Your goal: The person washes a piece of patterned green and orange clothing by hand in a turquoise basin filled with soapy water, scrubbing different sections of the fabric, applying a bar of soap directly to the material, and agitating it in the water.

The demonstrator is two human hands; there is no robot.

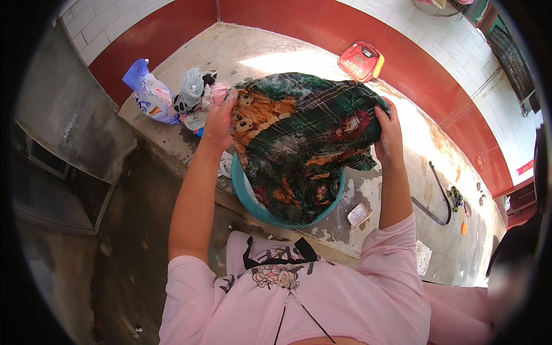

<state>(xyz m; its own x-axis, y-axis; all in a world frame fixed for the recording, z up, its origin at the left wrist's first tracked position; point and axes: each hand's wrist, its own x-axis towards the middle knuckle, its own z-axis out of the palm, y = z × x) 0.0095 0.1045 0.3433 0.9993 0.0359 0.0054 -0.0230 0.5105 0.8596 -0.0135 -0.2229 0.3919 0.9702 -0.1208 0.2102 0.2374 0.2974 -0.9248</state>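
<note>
A wet dark green plaid cloth with printed brown bears (pixel 302 125) is stretched between my two hands, with suds on parts of it. My left hand (pixel 221 120) grips its left edge, and my right hand (pixel 388 131) grips its right edge. The cloth's lower part hangs into a teal plastic basin (pixel 258 212), where foamy water shows at the left side. Part of the basin is hidden under the cloth. Right of the basin lies a small soap dish (pixel 359 215) with a pale thing in it.
Bunched clothes (pixel 194 92) and a blue-white plastic bag (pixel 153 99) sit at the left. A red bag (pixel 361 61) leans by the red wall (pixel 431 82). A black strap (pixel 444 207) lies on the right. The concrete ledge drops to a lower floor (pixel 142 241). Another person is partly visible at far right.
</note>
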